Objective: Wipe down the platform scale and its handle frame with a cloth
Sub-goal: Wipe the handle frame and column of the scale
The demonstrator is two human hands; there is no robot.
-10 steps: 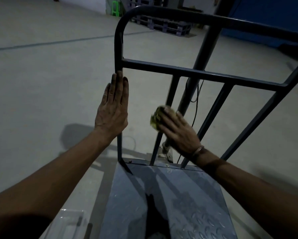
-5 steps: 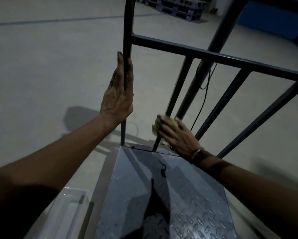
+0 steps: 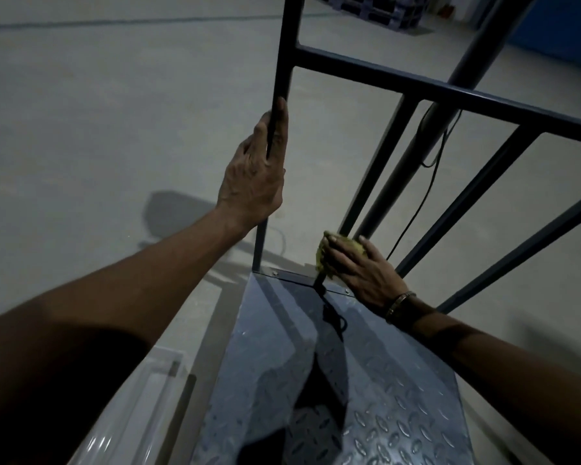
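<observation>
The platform scale has a grey diamond-plate deck [image 3: 393,397] in front of me and a dark metal handle frame [image 3: 450,90] rising at its far edge. My left hand [image 3: 254,176] holds the frame's left upright [image 3: 284,45], with the post between thumb and fingers. My right hand [image 3: 363,273] grips a yellow-green cloth [image 3: 324,255] against the bottom of the inner vertical bar, just above the deck's far edge. The hand hides most of the cloth.
The round column [image 3: 413,162] of the scale stands behind the frame, with a black cable [image 3: 413,216] hanging beside it. A clear plastic box [image 3: 138,401] lies on the concrete floor at the deck's left. Dark pallets [image 3: 376,8] sit far back.
My right hand slid the cloth down the inner bar to its base. My left hand went from lying flat against the left upright to holding it. My view dropped closer to the deck.
</observation>
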